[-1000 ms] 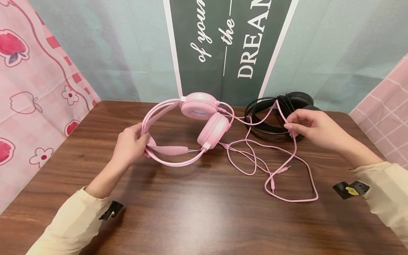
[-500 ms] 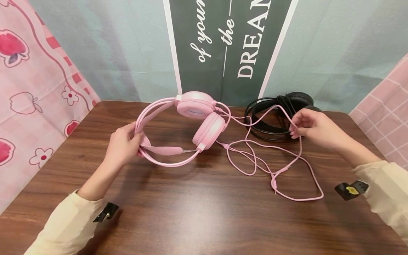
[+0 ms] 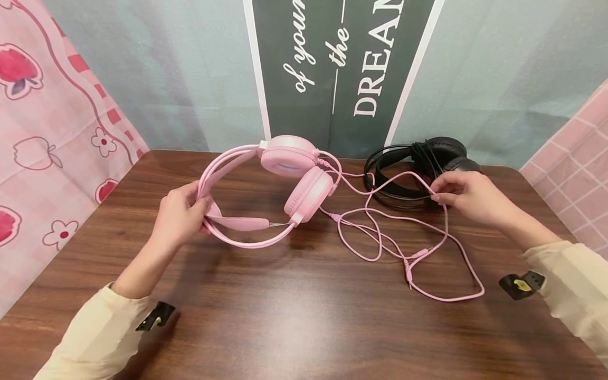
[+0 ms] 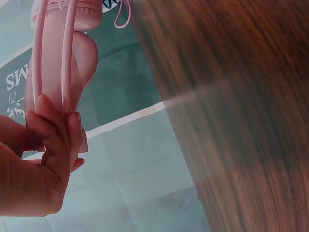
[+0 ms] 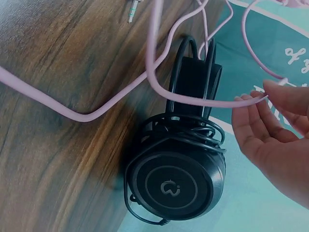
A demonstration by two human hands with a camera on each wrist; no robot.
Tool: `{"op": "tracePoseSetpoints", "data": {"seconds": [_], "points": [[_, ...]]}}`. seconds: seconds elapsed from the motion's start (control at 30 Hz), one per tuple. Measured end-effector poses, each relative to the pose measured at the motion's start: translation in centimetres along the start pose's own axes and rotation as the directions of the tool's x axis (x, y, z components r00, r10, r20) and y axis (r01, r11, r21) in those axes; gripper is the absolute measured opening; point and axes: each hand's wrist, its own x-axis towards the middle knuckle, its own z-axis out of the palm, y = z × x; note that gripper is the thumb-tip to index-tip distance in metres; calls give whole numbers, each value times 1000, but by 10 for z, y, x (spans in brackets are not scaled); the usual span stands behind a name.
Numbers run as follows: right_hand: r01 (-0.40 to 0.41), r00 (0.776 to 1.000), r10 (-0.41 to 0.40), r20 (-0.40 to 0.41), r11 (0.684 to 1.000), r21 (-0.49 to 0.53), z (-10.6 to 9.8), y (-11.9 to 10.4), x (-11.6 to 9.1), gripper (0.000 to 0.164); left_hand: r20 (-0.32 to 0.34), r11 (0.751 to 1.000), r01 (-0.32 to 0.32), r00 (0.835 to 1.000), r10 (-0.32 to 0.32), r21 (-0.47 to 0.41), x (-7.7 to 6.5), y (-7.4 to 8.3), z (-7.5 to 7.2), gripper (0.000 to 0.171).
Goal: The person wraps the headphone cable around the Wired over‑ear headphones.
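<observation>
Pink over-ear headphones are held by the headband above the left of the table, their two ear cups toward the middle. My left hand grips the top of the headband; the left wrist view shows fingers curled round the band. From the cups a pink cable runs right in loose loops, with two small plugs among them. Thumb and fingers of my right hand pinch this cable, raised off the table, as the right wrist view also shows. Black headphones, wrapped in their own cord, lie behind that hand.
The brown wooden table ends at a grey-green backdrop with a dark lettered panel. A pink patterned cloth hangs at the left and a pink tiled surface stands at the right.
My left hand has drawn the pink headphones slightly to the left. The right hand has kept its pinch near the black headphones, lowering slightly, and the cable loop has shifted a little to the right.
</observation>
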Motion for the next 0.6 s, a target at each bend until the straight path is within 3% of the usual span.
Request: {"op": "tracePoseSetpoints", "data": {"seconds": [0.2, 0.37, 0.47, 0.6], "points": [[-21, 1000, 23, -12, 994, 106, 0, 0, 2, 21, 22, 998, 44, 999, -43, -37, -1, 1, -3, 20], [-44, 999, 44, 8, 989, 143, 1, 0, 4, 14, 35, 996, 61, 998, -58, -68, -1, -1, -5, 21], [-34, 999, 34, -3, 994, 108, 2, -2, 4, 12, 39, 996, 63, 997, -60, -70, -1, -2, -5, 21], [0, 997, -5, -79, 998, -64, 2, -3, 4, 13, 42, 995, 67, 997, -64, -78, -1, -2, -5, 21]]}}
